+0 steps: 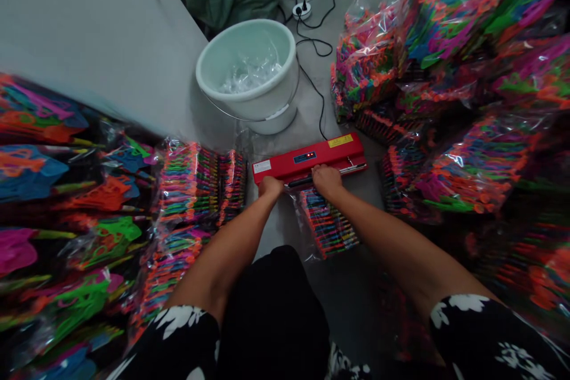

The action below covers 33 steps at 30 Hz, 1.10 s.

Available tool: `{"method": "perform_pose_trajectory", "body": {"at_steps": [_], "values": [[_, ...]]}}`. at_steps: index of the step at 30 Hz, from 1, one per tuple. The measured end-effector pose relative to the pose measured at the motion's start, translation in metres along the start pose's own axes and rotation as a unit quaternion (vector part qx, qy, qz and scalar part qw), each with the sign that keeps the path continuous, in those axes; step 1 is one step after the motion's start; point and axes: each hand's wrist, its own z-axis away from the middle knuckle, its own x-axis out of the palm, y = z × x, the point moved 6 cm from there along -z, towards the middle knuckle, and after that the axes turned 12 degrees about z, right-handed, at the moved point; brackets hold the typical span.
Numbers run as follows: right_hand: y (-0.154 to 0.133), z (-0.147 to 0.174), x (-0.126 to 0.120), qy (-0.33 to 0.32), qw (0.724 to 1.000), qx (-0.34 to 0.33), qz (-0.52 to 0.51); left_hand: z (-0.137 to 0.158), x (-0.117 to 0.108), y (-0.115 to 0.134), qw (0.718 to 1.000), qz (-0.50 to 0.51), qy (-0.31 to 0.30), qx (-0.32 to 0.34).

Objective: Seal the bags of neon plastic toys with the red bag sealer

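A long red bag sealer (pixel 289 163) with a small lit display lies on the floor ahead of me. Against its front edge is the mouth of a clear plastic bag (pixel 332 225) packed with rows of thin, brightly coloured sticks. My left hand (pixel 271 187) is closed at the bag's left corner, by the sealer's left end. Closed too, my right hand (pixel 327 180) grips at the top edge of the bag, right of the sealer's middle. The fingertips of both hands are partly hidden.
A pale bucket (pixel 247 92) holding crumpled clear plastic stands behind the sealer. Filled bags (pixel 189 184) are stacked at the left, with more bags (pixel 481 160) piled at the right. A black cable (pixel 318 92) and a power socket (pixel 301 10) lie behind.
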Motion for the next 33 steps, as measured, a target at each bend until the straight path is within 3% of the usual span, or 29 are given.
{"method": "perform_pose_trajectory", "body": {"at_steps": [7, 17, 26, 33], "values": [[0.0, -0.001, 0.002, -0.001, 1.0, -0.004, -0.002, 0.009, -0.004, 0.008, 0.989, -0.142, 0.037, 0.013], [-0.001, -0.001, 0.002, -0.005, 1.0, -0.005, -0.001, 0.021, 0.0, 0.015, 0.988, -0.138, 0.046, 0.048], [0.0, -0.001, 0.001, -0.003, 1.0, -0.003, -0.001, 0.02, 0.003, 0.017, 0.969, -0.238, 0.037, 0.053], [0.0, 0.002, -0.004, -0.008, 1.0, -0.003, -0.004, 0.022, 0.006, 0.013, 0.978, -0.203, 0.031, 0.035]]}}
